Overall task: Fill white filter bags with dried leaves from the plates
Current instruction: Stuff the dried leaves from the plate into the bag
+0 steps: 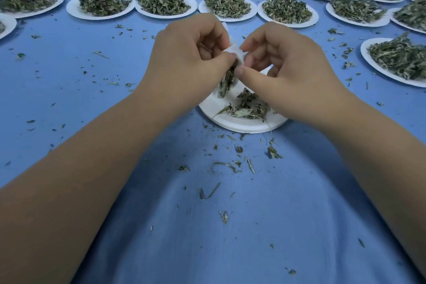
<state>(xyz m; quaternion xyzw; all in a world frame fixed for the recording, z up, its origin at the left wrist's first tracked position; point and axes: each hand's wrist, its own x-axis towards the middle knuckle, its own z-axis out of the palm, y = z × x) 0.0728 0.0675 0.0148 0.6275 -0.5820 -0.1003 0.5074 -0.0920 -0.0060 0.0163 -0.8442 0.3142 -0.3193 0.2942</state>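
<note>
Centrally, a white filter bag (235, 52) is pinched between the curled fingers of the left hand (184, 53) and the right hand (283, 60), over a plate (242, 125) of sparse dried leaves (247, 105), while heaped plates (141, 10) are ranged along the far edge of the desk (80, 80).

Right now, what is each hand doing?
Left hand: pinches the white filter bag.
Right hand: pinches the same bag.

Soft, even, cool bluish light, faint shadows, no glare; wide-angle bending at edges; far plates (166, 16) slightly soft.
</note>
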